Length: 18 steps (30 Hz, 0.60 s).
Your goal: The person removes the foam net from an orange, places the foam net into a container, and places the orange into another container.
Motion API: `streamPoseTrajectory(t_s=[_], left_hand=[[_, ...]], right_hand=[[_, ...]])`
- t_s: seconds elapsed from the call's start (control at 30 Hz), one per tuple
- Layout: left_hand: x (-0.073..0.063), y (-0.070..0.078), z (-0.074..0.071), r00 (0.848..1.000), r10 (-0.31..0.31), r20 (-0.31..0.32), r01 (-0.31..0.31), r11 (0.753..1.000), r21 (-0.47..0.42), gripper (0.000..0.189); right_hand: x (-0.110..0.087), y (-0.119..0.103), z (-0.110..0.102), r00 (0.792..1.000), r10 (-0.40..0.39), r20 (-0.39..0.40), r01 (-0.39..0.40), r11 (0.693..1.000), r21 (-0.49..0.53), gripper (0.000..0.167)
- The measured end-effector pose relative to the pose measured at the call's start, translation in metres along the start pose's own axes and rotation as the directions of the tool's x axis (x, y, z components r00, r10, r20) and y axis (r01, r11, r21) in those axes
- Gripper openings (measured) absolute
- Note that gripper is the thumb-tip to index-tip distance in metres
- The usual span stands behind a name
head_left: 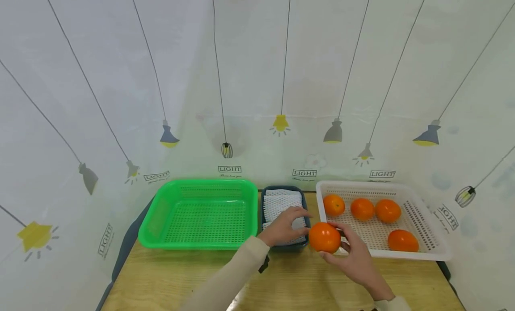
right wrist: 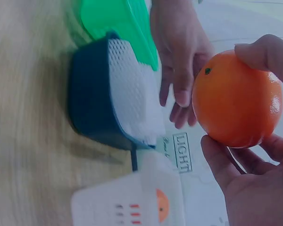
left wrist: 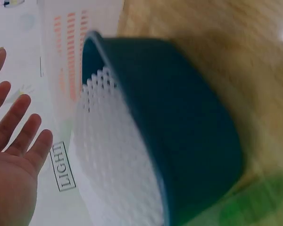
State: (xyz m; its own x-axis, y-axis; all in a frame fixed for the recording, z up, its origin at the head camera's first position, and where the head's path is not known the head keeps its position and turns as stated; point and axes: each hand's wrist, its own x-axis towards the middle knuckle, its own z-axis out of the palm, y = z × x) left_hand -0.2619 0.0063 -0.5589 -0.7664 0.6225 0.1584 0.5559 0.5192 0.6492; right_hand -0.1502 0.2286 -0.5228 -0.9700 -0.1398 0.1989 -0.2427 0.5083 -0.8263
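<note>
My right hand (head_left: 354, 259) grips an orange (head_left: 324, 237) between thumb and fingers, holding it up at the near left corner of the white basket. The right wrist view shows the orange (right wrist: 238, 99) with its small green stem spot facing left. My left hand (head_left: 284, 227) reaches over the small dark blue basket (left wrist: 193, 117), fingers loosely spread towards the orange's left side. In the left wrist view, the left hand (left wrist: 14, 160) has its palm turned up and holds nothing. White foam net sleeves (head_left: 283, 203) lie stacked inside the blue basket.
The white basket (head_left: 436, 226) at the right contains several more oranges, among them one at the near right (head_left: 403, 241). A green basket (head_left: 161, 245) stands on the left of the wooden table (head_left: 289, 284). Behind the table is a wall covering printed with lamps (head_left: 280, 123).
</note>
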Motion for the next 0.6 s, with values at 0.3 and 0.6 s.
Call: streamPoseTrajectory(t_s=[0.3, 0.6], left_hand=[[0.004, 0.021, 0.035, 0.988, 0.153, -0.020, -0.153, 0.988, -0.005, 0.037], [0.014, 0.035, 0.061, 0.959, 0.281, 0.046, -0.284, 0.954, 0.094, 0.032]], right_hand=[[0.026, 0.014, -0.043, 1.000, 0.024, 0.006, -0.023, 0.993, -0.112, 0.078], [0.051, 0.043, -0.075, 0.998, 0.044, 0.039, -0.034, 0.971, -0.236, 0.079]])
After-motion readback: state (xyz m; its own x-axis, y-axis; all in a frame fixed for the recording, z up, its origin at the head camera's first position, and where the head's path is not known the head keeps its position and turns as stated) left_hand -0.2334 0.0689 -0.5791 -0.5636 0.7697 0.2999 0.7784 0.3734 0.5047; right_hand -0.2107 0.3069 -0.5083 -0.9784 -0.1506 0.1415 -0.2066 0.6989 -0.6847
